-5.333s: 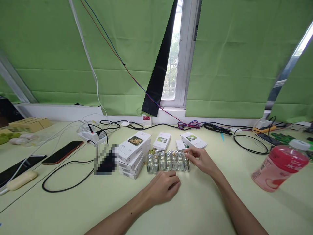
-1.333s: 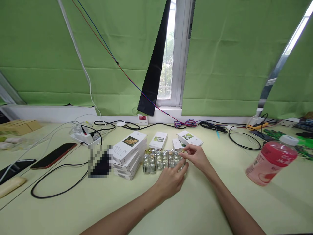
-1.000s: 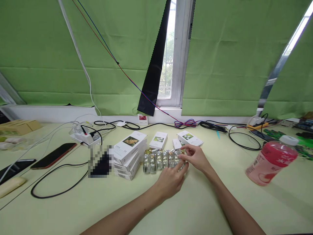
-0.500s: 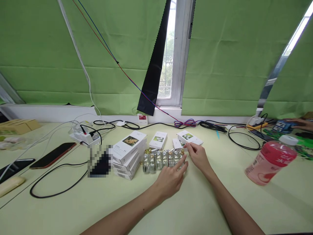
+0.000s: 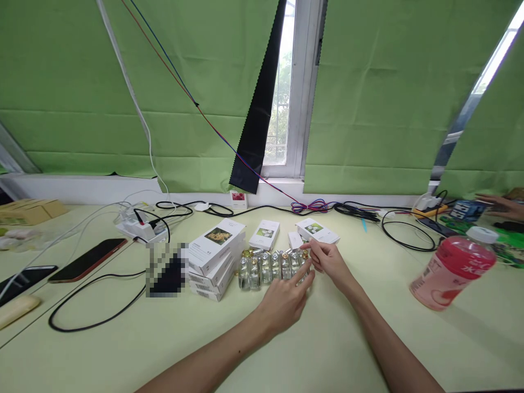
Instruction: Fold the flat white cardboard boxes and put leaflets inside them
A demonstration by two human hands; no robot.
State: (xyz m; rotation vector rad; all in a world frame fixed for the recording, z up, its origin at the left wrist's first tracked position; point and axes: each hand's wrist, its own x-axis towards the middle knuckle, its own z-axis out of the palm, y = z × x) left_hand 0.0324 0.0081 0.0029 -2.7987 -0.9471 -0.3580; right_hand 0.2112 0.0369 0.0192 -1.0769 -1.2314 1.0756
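Observation:
Small clear glass bottles (image 5: 266,270) with gold and silver tops stand packed together in a row, several of them. My left hand (image 5: 284,301) lies at the right end of the row, index and middle fingers stretched out along the end bottle. Above that bottle's gold top, my right hand (image 5: 328,261) points its index finger leftward, its other fingers curled; contact with the top cannot be made out. White picture boxes (image 5: 216,250) are stacked left of the row. Behind the bottles lie a white box with a flower picture (image 5: 265,236) and another such box (image 5: 318,231).
A pink drink bottle (image 5: 453,267) stands on the right. Phones (image 5: 88,259), a power strip (image 5: 141,228) and looping black cables (image 5: 96,330) are on the left. Coiled cables (image 5: 356,210) lie along the wall. Another person's hand (image 5: 501,204) shows at far right.
My right hand has shifted slightly, its index finger now extended instead of pinched with the thumb. My left hand stays nearly still. The other person's hand at far right has moved slightly.

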